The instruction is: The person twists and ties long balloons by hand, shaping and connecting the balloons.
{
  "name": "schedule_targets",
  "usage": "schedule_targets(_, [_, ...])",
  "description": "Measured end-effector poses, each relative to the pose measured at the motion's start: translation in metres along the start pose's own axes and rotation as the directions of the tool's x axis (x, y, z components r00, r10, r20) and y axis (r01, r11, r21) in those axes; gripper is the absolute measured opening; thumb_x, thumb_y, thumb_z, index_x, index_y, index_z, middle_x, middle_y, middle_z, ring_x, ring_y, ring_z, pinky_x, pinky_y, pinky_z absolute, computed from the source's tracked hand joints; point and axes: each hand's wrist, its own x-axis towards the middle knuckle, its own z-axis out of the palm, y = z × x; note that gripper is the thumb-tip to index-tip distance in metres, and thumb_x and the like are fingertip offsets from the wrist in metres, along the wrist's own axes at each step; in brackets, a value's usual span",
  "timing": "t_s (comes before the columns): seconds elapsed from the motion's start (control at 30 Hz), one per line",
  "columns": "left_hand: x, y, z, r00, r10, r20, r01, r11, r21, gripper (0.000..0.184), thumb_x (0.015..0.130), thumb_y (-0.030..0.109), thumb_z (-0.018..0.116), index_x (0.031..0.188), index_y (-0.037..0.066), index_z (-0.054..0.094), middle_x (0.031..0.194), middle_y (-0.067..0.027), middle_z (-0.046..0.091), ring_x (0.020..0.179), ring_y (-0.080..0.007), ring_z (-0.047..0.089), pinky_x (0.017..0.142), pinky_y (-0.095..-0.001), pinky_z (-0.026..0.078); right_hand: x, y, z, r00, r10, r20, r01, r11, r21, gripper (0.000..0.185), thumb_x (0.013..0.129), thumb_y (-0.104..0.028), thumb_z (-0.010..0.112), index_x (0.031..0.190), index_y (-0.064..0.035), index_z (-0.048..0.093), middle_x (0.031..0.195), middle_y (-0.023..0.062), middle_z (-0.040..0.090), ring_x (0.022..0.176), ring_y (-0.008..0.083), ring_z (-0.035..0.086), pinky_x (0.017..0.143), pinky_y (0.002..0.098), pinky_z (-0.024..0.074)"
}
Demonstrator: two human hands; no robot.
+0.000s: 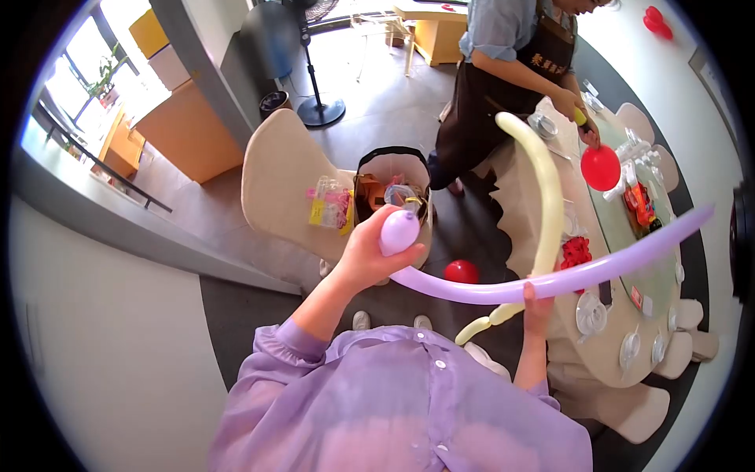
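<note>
My left hand (368, 253) is closed around the knotted end of a long purple balloon (487, 293), where a short round bubble sticks out above the fingers. From there the balloon curves to the right, and its far end points up over the table. My right hand (538, 311) grips the balloon from below near its middle. At that same spot a pale yellow long balloon (548, 189) crosses behind the purple one. Its lower end is twisted into short segments. Whether my right fingers also hold the yellow balloon is partly hidden.
A chair (275, 189) holds a black-rimmed bag (393, 157) and plastic packets (330, 203). A red balloon (462, 272) lies on the floor. At right, a co-worker (511, 79) holds another red balloon (601, 167) beside a table (598, 354) with wrapped tableware. A fan (321, 110) stands behind.
</note>
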Motion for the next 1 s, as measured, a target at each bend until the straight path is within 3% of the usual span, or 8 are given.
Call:
schedule_targets(0.2, [-0.009,-0.011,-0.013,0.994,-0.108,-0.033,0.109,0.993,0.041,0.034,0.07,0.018,0.077,0.093,0.005,0.055,0.077,-0.0007,0.055,0.07,-0.0088,0.052,0.063,-0.0253,0.045,-0.003,-0.009,0.044,0.971,-0.109,0.212,0.099,0.993,0.058,0.087,0.072,-0.021,0.07,0.141,0.0004,0.021,0.136,0.0114,0.035,0.126,0.0216,0.035,0.104,0.0333,0.0299])
schedule_targets(0.4, [-0.009,-0.027,-0.014,0.994,-0.077,-0.08,0.084,0.993,0.083,0.029,0.072,0.018,0.077,0.089,0.005,0.058,0.07,0.0013,0.055,0.064,-0.0066,0.05,0.059,-0.0229,0.043,-0.017,-0.018,0.073,0.941,-0.044,0.337,0.029,0.998,0.048,0.078,0.062,-0.017,0.077,0.128,0.007,0.042,0.127,0.0193,0.051,0.11,0.0246,0.054,0.092,0.0322,0.0422])
schedule_targets(0.5, [-0.006,-0.039,-0.029,0.947,-0.283,-0.154,0.257,0.952,-0.168,0.018,0.079,0.016,0.071,0.083,0.004,0.058,0.066,-0.0006,0.058,0.056,-0.0071,0.054,0.05,-0.022,0.042,-0.015,-0.037,0.08,0.869,-0.251,0.426,0.351,0.92,-0.175,0.08,0.06,-0.019,0.077,0.128,0.0064,0.042,0.125,0.0203,0.052,0.107,0.032,0.055,0.09,0.0351,0.0443])
schedule_targets(0.73, [-0.024,-0.085,-0.085,0.854,-0.422,-0.305,0.283,0.868,-0.409,0.026,0.083,0.025,0.067,0.089,0.003,0.055,0.069,-0.0045,0.058,0.059,-0.0144,0.056,0.055,-0.027,0.045,-0.014,-0.046,0.083,0.897,-0.063,0.437,0.083,0.996,-0.027,0.079,0.061,-0.019,0.078,0.127,0.0054,0.044,0.122,0.0215,0.053,0.106,0.0307,0.056,0.09,0.0357,0.0438])
schedule_targets(0.8, [-0.034,-0.111,-0.099,0.832,-0.159,-0.532,0.341,0.902,0.263,0.042,0.08,0.029,0.071,0.103,-0.002,0.053,0.085,-0.0095,0.061,0.078,-0.0209,0.06,0.071,-0.0314,0.048,-0.012,-0.028,0.089,0.889,-0.263,0.375,0.258,0.964,0.065,0.083,0.061,-0.026,0.081,0.128,0.0052,0.043,0.114,0.0191,0.058,0.102,0.0299,0.059,0.09,0.0342,0.0444])
schedule_targets(0.87, [-0.036,-0.125,-0.103,0.811,0.304,-0.501,0.256,0.586,0.769,0.062,0.076,0.028,0.074,0.12,-0.006,0.046,0.109,-0.0165,0.057,0.103,-0.0256,0.054,0.091,-0.0351,0.042,-0.01,-0.028,0.097,0.871,-0.251,0.423,0.314,0.945,-0.086,0.081,0.061,-0.034,0.079,0.125,0.0049,0.048,0.111,0.0187,0.058,0.1,0.0311,0.059,0.088,0.0337,0.0453])
schedule_targets(0.97, [0.0,-0.068,-0.063,0.957,-0.015,-0.291,0.126,0.921,0.369,0.071,0.075,0.024,0.075,0.131,-0.002,0.04,0.127,-0.0179,0.047,0.119,-0.0261,0.043,0.102,-0.0367,0.033,-0.012,-0.015,0.13,0.774,-0.446,0.45,0.561,0.812,-0.161,0.085,0.062,-0.039,0.077,0.13,0.0021,0.044,0.094,0.0132,0.057,0.082,0.0296,0.058,0.076,0.0377,0.0463])
schedule_targets(1.0, [0.012,-0.042,-0.037,0.989,-0.076,-0.13,0.103,0.97,0.219,0.071,0.075,0.024,0.075,0.131,0.0,0.04,0.13,-0.0174,0.044,0.12,-0.0261,0.043,0.102,-0.0366,0.033,-0.02,-0.017,0.136,0.774,-0.302,0.556,0.441,0.888,-0.132,0.085,0.063,-0.04,0.075,0.13,0.0023,0.044,0.103,0.0147,0.058,0.089,0.0304,0.058,0.08,0.0383,0.0463])
